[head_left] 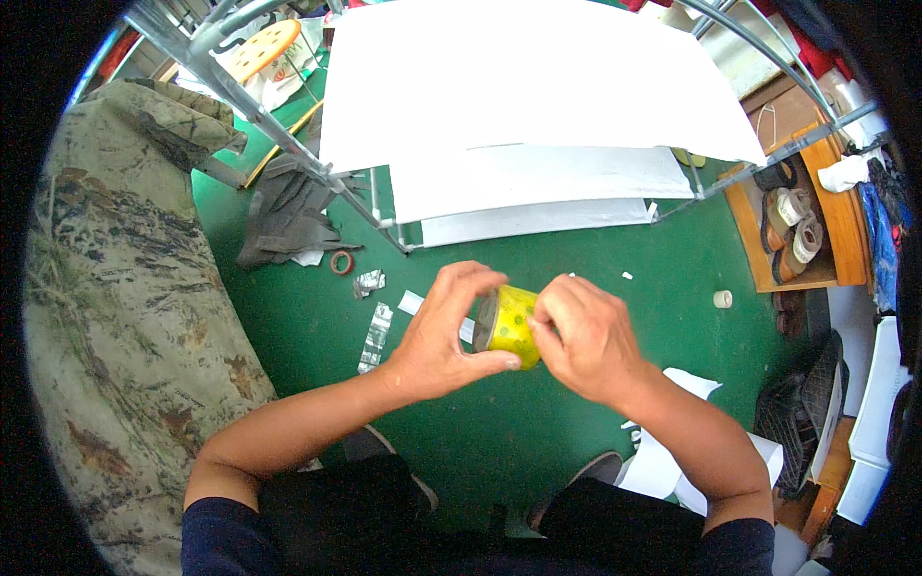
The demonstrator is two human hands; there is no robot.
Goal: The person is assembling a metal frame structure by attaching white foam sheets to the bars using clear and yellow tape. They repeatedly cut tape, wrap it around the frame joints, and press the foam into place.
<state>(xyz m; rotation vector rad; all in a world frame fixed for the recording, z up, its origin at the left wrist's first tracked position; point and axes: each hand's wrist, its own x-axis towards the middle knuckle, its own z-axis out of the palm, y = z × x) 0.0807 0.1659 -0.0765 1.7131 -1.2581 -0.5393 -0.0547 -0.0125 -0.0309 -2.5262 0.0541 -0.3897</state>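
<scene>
Between my hands, above the floor, is a short yellow cylinder [514, 327] with a green spotted pattern and a grey-brown end facing left. It looks like a can or a roll; I cannot tell which. My left hand [445, 331] curves round the grey end, thumb below and fingers above. With bent fingers and thumb, my right hand [584, 336] grips the right side of the cylinder, and its fingertips partly cover that side. The cylinder is tilted, and its far end is hidden behind the right hand.
A white-covered metal-tube frame [538, 91] stands ahead. On the green floor lie a red tape ring [342, 262], silvery strips [376, 338], a white roll [723, 300] and white sheets [663, 461]. A camouflage-covered surface [144, 288] is at left, a wooden shelf [836, 221] with shoes at right.
</scene>
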